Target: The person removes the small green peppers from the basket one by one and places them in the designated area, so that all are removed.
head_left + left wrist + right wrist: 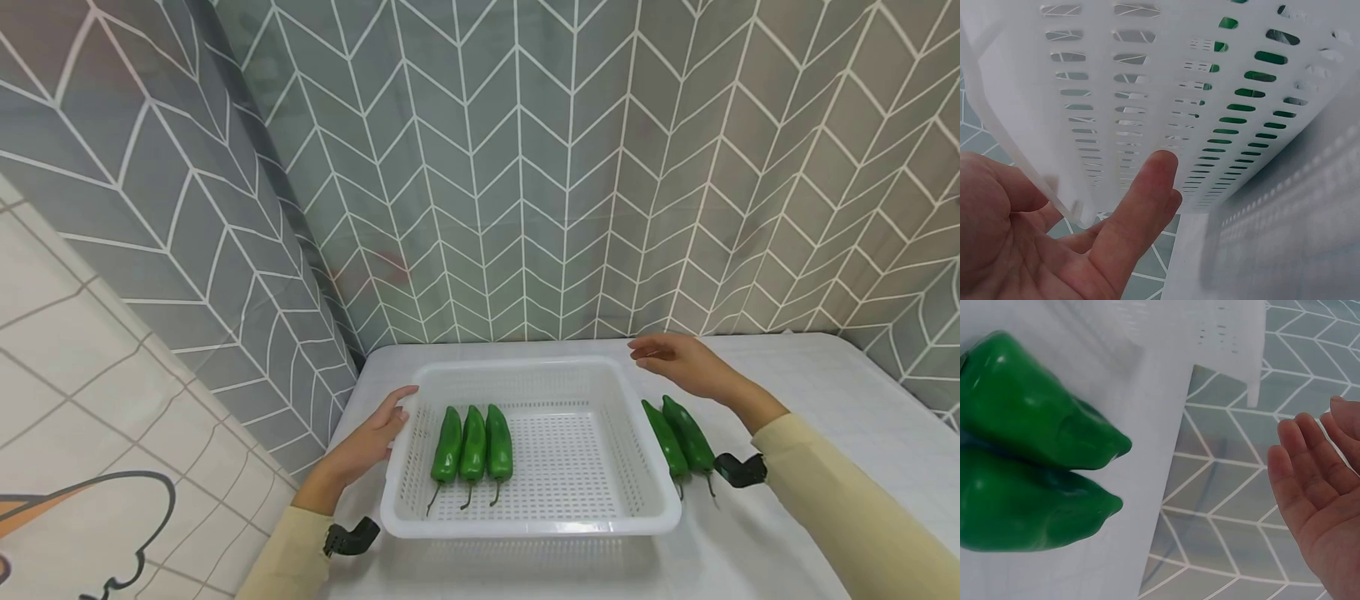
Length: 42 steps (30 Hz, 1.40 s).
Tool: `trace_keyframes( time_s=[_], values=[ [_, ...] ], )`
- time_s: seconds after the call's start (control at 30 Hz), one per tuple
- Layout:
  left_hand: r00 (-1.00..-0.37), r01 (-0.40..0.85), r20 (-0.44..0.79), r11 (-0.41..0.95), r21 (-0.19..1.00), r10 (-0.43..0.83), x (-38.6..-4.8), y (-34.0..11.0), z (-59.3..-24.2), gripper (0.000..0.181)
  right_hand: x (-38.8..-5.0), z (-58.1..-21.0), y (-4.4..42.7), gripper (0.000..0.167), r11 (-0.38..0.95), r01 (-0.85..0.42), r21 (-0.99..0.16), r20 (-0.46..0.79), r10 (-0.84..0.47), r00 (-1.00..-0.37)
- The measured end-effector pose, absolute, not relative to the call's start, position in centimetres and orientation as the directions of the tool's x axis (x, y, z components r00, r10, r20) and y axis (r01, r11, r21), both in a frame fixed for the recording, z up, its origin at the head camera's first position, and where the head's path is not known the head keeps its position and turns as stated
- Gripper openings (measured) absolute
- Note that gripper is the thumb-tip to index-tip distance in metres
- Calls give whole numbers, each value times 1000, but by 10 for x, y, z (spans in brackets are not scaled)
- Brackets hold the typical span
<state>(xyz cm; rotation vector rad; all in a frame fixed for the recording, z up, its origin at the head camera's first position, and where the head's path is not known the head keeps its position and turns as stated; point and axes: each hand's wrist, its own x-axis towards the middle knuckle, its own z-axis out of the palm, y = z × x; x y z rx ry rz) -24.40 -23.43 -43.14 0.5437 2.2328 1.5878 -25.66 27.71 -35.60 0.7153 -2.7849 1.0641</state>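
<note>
A white plastic basket (529, 528) with slotted walls stands on the table, and three green chili peppers (473, 445) lie side by side in its left half, stems toward me. My left hand (369, 437) holds the basket's left rim; in the left wrist view, fingers (1141, 206) lie against the outer wall below the rim. Beyond the basket's right side, my right hand (686, 363) hovers with loosely bent fingers and nothing in it. Under its wrist, two more green chili peppers (688, 435) lie side by side on the table; their tips show in the right wrist view.
The white-covered table (840, 400) extends to the right of the basket. A grey curtain (525, 167) with white chevron lines hangs along the back edge. A white tiled surface (90, 350) slopes away on the left.
</note>
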Motion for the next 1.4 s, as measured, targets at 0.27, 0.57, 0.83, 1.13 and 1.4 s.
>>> trace_keyframes(
  time_s=[0.27,0.57,0.83,1.13,1.4],
  values=[
    [-863,105,-59,291,951,502,-245,-234,-432,52,-262,-350,266,34,636,-467,-615,243,-411,-879],
    [-862,103,-56,282,954,504,-246,-234,-432,52,-264,-345,249,33,608,-484,-629,252,-429,-867],
    [-864,105,-59,294,950,500,-243,-234,-429,52,-269,-346,235,33,587,-500,-637,250,-457,-854],
    [-863,109,-57,296,949,501,-244,-234,-430,53,-279,-351,219,29,533,-528,-661,263,-495,-828],
    [-861,111,-55,293,950,506,-244,-235,-430,53,-283,-349,211,29,539,-545,-642,258,-517,-816]
  ],
)
